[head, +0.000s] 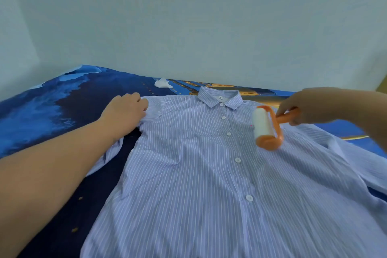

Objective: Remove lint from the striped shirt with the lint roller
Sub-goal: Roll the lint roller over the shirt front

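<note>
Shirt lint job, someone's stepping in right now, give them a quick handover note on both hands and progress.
Left hand presses the shirt at its shoulder, fingers curled.
Right hand grips the roller by its orange handle; the roll sits on the chest beside the buttons.
The shirt lies buttoned, front up, on the blue sheet.
Done: cannot tell how much is rolled.
Left: work down the front and sleeves.

Striped shirt (188, 174) spread flat, buttoned, collar far side, on blue patterned bedsheet (52, 107). Left hand (125, 111) pressing down shirt's shoulder. Right hand (303, 107) gripping orange handle of lint roller (265, 126), white roll on shirt chest beside button placket. Crumpled white sheet (163, 83) beyond collar.
</note>
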Tool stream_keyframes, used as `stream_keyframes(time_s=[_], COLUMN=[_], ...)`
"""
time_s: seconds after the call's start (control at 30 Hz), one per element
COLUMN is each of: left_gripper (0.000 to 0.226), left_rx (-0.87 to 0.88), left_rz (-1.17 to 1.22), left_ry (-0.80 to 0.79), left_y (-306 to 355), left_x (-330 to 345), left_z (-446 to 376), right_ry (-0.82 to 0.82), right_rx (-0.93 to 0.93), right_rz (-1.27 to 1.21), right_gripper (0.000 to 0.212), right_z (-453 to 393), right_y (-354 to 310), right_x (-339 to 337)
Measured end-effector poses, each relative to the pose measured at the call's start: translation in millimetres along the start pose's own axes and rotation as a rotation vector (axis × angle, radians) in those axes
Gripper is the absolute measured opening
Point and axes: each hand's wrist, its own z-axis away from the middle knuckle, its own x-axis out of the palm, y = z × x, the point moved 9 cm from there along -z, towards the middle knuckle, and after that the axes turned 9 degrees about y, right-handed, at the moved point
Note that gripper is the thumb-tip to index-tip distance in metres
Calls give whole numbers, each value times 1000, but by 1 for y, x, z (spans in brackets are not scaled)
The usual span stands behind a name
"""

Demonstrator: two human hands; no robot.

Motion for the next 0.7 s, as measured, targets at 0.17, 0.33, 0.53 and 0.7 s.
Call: stream_keyframes(time_s=[0.17,0.33,0.53,0.7], left_gripper=[32,54,33,36], left_rx=[-195,-333,-487,-480], left_rz=[215,313,437,442], left_ry=[-42,-408,-524,-530], left_y=[-3,12,12,8], left_x=[-15,-4,-10,-15], left_z=[21,60,93,104], right_ry=[87,111,89,109], right_rx=[-135,-147,-177,-245], right_rz=[-205,-158,-94,-143], right_gripper=[31,26,33,37], right_z=[15,15,12,0], right_y=[-51,-97,-132,-165], right_x=[-8,1,11,8])
